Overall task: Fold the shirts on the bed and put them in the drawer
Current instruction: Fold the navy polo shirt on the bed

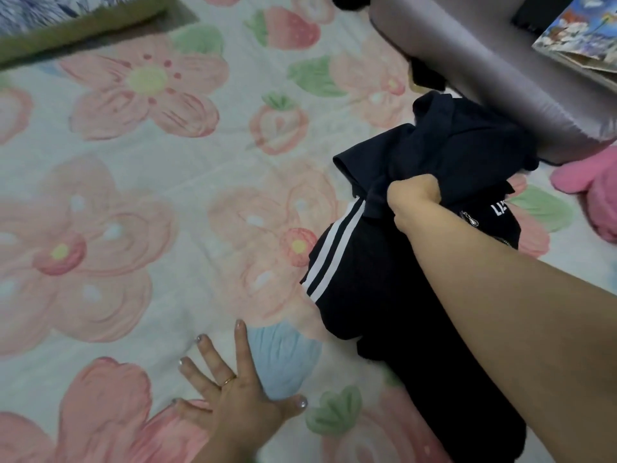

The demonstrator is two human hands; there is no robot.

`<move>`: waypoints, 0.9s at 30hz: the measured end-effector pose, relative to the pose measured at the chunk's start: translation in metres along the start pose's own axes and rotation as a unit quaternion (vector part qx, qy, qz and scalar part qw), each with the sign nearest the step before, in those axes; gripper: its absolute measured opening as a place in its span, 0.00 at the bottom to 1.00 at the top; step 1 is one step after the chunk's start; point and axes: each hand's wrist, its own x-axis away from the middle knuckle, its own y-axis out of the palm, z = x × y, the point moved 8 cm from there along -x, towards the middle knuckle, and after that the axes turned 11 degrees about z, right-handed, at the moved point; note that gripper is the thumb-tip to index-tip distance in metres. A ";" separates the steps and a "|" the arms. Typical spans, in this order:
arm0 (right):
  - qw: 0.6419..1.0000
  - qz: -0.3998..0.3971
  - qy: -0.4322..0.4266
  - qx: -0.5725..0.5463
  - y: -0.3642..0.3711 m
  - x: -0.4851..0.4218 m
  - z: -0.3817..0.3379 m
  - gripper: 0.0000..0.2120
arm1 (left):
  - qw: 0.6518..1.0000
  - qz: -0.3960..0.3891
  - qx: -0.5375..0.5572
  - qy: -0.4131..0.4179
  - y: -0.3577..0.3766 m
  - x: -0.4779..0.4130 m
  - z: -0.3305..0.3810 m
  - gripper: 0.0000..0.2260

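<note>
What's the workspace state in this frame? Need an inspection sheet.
Surface: floral bed sheet, mostly smooth.
Job's things: navy shirt, crumpled, unfolded, lying on a black garment with white stripes; both in a heap at the right.
Clutter: mauve bolster overlapping the top of the heap; pink soft item at the right edge.
Grippers: right hand grips a bunch of the navy shirt; left hand rests flat on the sheet, fingers spread.
Cables: nothing seen.
Surroundings: green-edged pillow top left; printed box top right.
</note>
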 end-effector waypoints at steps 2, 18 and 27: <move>0.995 0.047 -0.091 -0.012 -0.031 0.005 -0.017 0.16 | 1.000 0.006 0.009 0.008 -0.001 0.000 0.000 0.67; 0.717 -0.308 -0.598 0.184 -0.260 0.360 -0.150 0.05 | 0.809 0.073 0.309 0.494 -0.345 0.213 0.095 0.29; 0.701 -0.149 -0.695 0.056 -0.341 0.507 -0.249 0.11 | 0.859 0.252 0.201 0.397 -0.509 0.286 -0.025 0.10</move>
